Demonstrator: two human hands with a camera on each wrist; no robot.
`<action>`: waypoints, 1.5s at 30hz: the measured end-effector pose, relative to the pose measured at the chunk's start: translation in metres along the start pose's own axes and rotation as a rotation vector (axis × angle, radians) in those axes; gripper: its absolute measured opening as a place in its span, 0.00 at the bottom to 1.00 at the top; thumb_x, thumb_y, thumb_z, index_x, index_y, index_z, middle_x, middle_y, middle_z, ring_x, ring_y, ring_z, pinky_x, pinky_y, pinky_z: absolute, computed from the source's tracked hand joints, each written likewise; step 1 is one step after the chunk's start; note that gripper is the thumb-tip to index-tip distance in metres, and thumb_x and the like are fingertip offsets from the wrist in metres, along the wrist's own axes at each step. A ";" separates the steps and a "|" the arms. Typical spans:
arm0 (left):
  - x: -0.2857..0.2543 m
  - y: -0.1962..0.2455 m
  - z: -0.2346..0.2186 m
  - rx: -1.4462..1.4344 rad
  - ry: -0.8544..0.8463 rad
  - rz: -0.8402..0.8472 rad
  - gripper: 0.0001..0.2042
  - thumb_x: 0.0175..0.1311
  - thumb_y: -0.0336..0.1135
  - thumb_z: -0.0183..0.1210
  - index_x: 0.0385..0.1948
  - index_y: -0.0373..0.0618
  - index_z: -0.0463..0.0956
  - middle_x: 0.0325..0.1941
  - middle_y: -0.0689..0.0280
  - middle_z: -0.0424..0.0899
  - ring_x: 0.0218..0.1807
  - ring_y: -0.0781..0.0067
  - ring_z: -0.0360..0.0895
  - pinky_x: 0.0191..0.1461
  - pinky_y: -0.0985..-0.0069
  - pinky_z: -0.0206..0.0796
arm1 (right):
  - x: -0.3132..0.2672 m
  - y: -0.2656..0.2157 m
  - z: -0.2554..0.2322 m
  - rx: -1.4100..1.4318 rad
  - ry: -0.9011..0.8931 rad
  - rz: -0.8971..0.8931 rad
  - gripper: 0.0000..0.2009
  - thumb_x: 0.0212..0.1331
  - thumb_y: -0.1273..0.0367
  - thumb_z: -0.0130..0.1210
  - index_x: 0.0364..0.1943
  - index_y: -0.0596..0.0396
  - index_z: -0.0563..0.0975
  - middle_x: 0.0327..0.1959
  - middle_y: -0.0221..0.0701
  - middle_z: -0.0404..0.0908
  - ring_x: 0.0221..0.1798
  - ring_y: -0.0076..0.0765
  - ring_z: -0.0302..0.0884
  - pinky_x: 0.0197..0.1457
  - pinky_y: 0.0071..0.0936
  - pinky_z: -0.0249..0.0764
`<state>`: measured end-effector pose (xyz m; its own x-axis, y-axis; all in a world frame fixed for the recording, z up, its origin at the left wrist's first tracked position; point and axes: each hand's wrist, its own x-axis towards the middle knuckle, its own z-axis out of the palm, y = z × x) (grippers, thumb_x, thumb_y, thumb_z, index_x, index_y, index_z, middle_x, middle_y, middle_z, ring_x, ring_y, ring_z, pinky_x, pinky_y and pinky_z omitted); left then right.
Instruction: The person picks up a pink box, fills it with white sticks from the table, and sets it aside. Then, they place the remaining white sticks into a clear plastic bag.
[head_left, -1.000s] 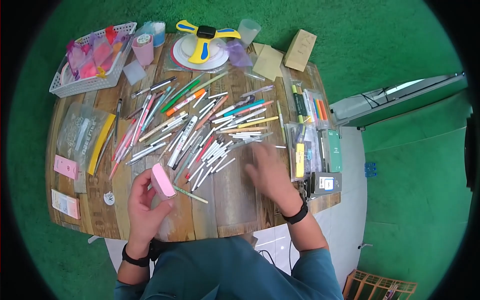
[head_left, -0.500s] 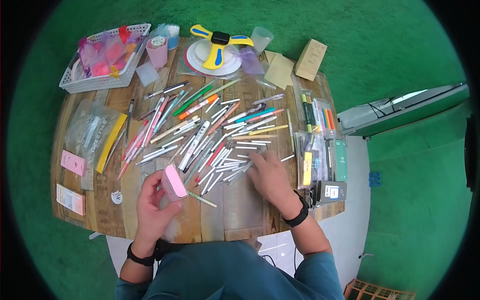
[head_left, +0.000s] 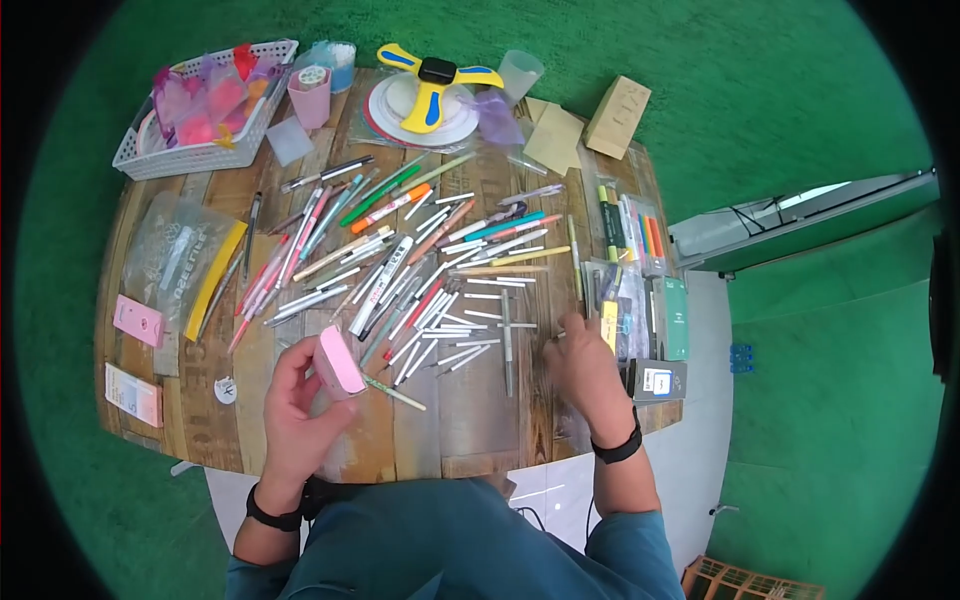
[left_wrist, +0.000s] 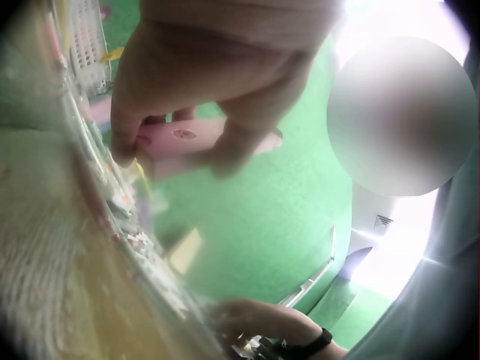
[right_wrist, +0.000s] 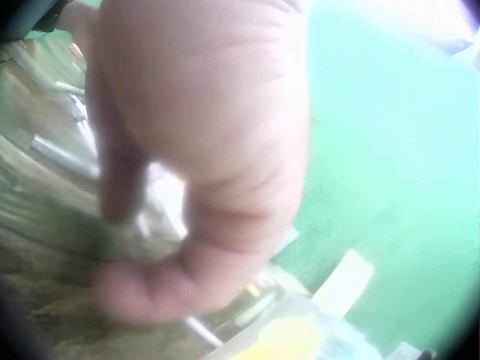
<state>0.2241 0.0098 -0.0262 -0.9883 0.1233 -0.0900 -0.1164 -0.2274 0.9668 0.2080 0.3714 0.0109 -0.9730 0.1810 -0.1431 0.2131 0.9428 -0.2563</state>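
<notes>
My left hand (head_left: 300, 410) grips a small pink box (head_left: 342, 360) between thumb and fingers, raised over the table's near side. In the left wrist view, the pink box (left_wrist: 184, 136) shows an oval mark on its flat face. My right hand (head_left: 588, 368) is low over the table's right part, its fingertips right at a short white stick (head_left: 561, 335). The right wrist view shows a gap between the bent thumb and fingers, with a white stick (right_wrist: 204, 332) just beyond them. Left of this hand lies a grey translucent pen (head_left: 508, 350), pointing away from me.
Pens, markers and white sticks are strewn across the wooden table (head_left: 440, 440). Packaged markers (head_left: 640, 235) and a dark box (head_left: 657, 381) line the right edge. A white basket (head_left: 185, 160), a pink cup (head_left: 311, 105) and a yellow three-armed object (head_left: 428, 105) stand at the back.
My right hand has moved right, away from the white sticks. The grey pen under it now lies apart from them, pointing away from me. The left hand keeps hold of the pink box.
</notes>
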 end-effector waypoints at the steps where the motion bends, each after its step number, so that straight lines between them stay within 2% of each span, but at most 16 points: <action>1: 0.000 0.000 -0.001 0.002 0.002 -0.005 0.35 0.54 0.18 0.66 0.68 0.38 0.66 0.65 0.64 0.74 0.69 0.69 0.72 0.75 0.65 0.63 | -0.003 -0.001 0.002 -0.001 -0.001 0.001 0.16 0.60 0.70 0.60 0.51 0.62 0.75 0.45 0.59 0.78 0.51 0.69 0.78 0.54 0.53 0.77; 4: 0.002 -0.002 0.001 -0.020 -0.019 -0.012 0.35 0.54 0.19 0.67 0.68 0.37 0.66 0.65 0.64 0.74 0.69 0.69 0.72 0.75 0.65 0.63 | -0.004 -0.004 0.012 -0.061 -0.024 -0.002 0.17 0.59 0.71 0.59 0.52 0.63 0.75 0.48 0.60 0.76 0.53 0.68 0.77 0.56 0.53 0.77; 7: 0.003 0.002 0.004 0.001 -0.021 -0.001 0.34 0.55 0.20 0.68 0.68 0.37 0.66 0.64 0.64 0.74 0.68 0.69 0.73 0.75 0.64 0.63 | 0.004 -0.002 0.017 -0.030 -0.012 -0.089 0.17 0.59 0.72 0.58 0.52 0.64 0.76 0.51 0.59 0.75 0.55 0.67 0.76 0.58 0.53 0.76; 8: 0.003 0.001 0.003 0.006 -0.019 0.001 0.34 0.55 0.20 0.68 0.68 0.37 0.66 0.64 0.64 0.74 0.68 0.69 0.73 0.75 0.64 0.63 | 0.010 0.000 0.022 -0.029 0.041 -0.180 0.15 0.59 0.74 0.57 0.51 0.63 0.75 0.49 0.58 0.75 0.52 0.67 0.77 0.56 0.53 0.76; 10: 0.004 -0.002 0.003 0.032 -0.014 0.049 0.36 0.55 0.20 0.69 0.68 0.38 0.65 0.60 0.63 0.75 0.57 0.66 0.80 0.63 0.63 0.74 | 0.020 -0.002 0.025 -0.041 0.134 -0.303 0.13 0.59 0.77 0.55 0.48 0.63 0.76 0.46 0.54 0.76 0.46 0.65 0.78 0.52 0.53 0.76; 14: 0.002 -0.002 0.002 0.038 -0.008 0.041 0.36 0.55 0.20 0.69 0.68 0.38 0.65 0.59 0.63 0.76 0.57 0.66 0.80 0.63 0.64 0.74 | 0.040 -0.020 0.016 0.017 0.149 -0.367 0.08 0.60 0.76 0.57 0.43 0.61 0.79 0.41 0.50 0.78 0.46 0.60 0.79 0.51 0.50 0.76; 16: 0.003 -0.003 0.003 0.046 -0.010 0.083 0.36 0.55 0.21 0.70 0.68 0.38 0.65 0.59 0.62 0.76 0.56 0.66 0.80 0.63 0.64 0.74 | 0.051 -0.029 0.016 0.112 0.223 -0.501 0.04 0.60 0.74 0.59 0.38 0.58 0.81 0.36 0.44 0.80 0.44 0.56 0.80 0.49 0.47 0.78; 20: 0.003 -0.001 0.004 0.045 0.003 0.062 0.36 0.55 0.21 0.71 0.68 0.38 0.65 0.59 0.62 0.76 0.55 0.67 0.80 0.63 0.64 0.74 | 0.072 -0.035 0.026 0.071 0.226 -0.534 0.03 0.60 0.72 0.60 0.33 0.55 0.82 0.33 0.41 0.81 0.41 0.54 0.82 0.45 0.47 0.79; 22: 0.002 0.004 0.005 0.000 -0.014 0.001 0.34 0.56 0.19 0.68 0.67 0.37 0.66 0.63 0.64 0.74 0.67 0.70 0.73 0.75 0.65 0.63 | 0.082 -0.034 0.030 0.001 0.180 -0.550 0.04 0.60 0.70 0.60 0.31 0.55 0.82 0.33 0.42 0.81 0.38 0.54 0.83 0.42 0.48 0.80; 26: 0.002 0.003 0.004 0.000 -0.010 -0.002 0.34 0.56 0.19 0.68 0.68 0.37 0.66 0.64 0.64 0.74 0.68 0.70 0.73 0.75 0.65 0.63 | 0.092 -0.039 0.027 -0.088 0.120 -0.534 0.06 0.60 0.69 0.58 0.29 0.55 0.83 0.32 0.44 0.82 0.37 0.55 0.84 0.41 0.48 0.80; 29: 0.003 0.001 0.004 0.014 -0.012 0.003 0.34 0.56 0.19 0.68 0.68 0.37 0.66 0.64 0.64 0.74 0.68 0.70 0.73 0.75 0.66 0.63 | 0.101 -0.041 0.026 -0.122 0.085 -0.620 0.06 0.59 0.70 0.57 0.29 0.56 0.83 0.32 0.45 0.83 0.36 0.55 0.85 0.41 0.49 0.81; 35: 0.004 0.003 0.006 0.027 -0.011 0.017 0.34 0.56 0.19 0.68 0.68 0.37 0.66 0.64 0.64 0.74 0.67 0.70 0.73 0.76 0.66 0.63 | 0.120 -0.049 0.021 -0.196 -0.093 -0.667 0.07 0.55 0.70 0.56 0.28 0.55 0.84 0.32 0.46 0.84 0.39 0.59 0.83 0.45 0.50 0.79; 37: 0.002 0.005 0.006 0.014 0.001 -0.013 0.34 0.57 0.20 0.68 0.68 0.37 0.66 0.64 0.64 0.74 0.68 0.70 0.73 0.76 0.66 0.62 | 0.121 -0.054 0.021 -0.278 -0.181 -0.615 0.06 0.53 0.70 0.56 0.28 0.54 0.84 0.33 0.46 0.85 0.40 0.59 0.84 0.45 0.51 0.79; 41: 0.001 0.006 0.005 0.047 0.013 0.033 0.34 0.57 0.20 0.68 0.68 0.37 0.66 0.64 0.64 0.73 0.68 0.70 0.72 0.76 0.65 0.62 | 0.116 -0.066 0.016 -0.375 -0.210 -0.619 0.07 0.49 0.72 0.58 0.30 0.59 0.85 0.37 0.50 0.87 0.43 0.56 0.87 0.48 0.47 0.83; 44: 0.000 0.005 0.005 0.053 0.010 0.035 0.34 0.57 0.20 0.68 0.68 0.37 0.66 0.65 0.64 0.73 0.69 0.70 0.72 0.76 0.65 0.62 | 0.116 -0.059 0.017 -0.328 -0.183 -0.655 0.07 0.49 0.71 0.59 0.30 0.58 0.84 0.35 0.48 0.86 0.41 0.56 0.86 0.47 0.47 0.82; 45: 0.000 0.003 0.004 0.043 0.006 0.018 0.34 0.56 0.20 0.68 0.68 0.38 0.66 0.65 0.64 0.73 0.69 0.70 0.72 0.77 0.65 0.62 | 0.115 -0.056 0.016 -0.233 -0.115 -0.672 0.06 0.49 0.71 0.60 0.30 0.57 0.83 0.33 0.47 0.85 0.40 0.57 0.85 0.45 0.48 0.81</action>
<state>0.2242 0.0125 -0.0223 -0.9907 0.1136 -0.0743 -0.0948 -0.1874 0.9777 0.0858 0.3351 -0.0071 -0.8689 -0.4778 -0.1291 -0.4654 0.8775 -0.1155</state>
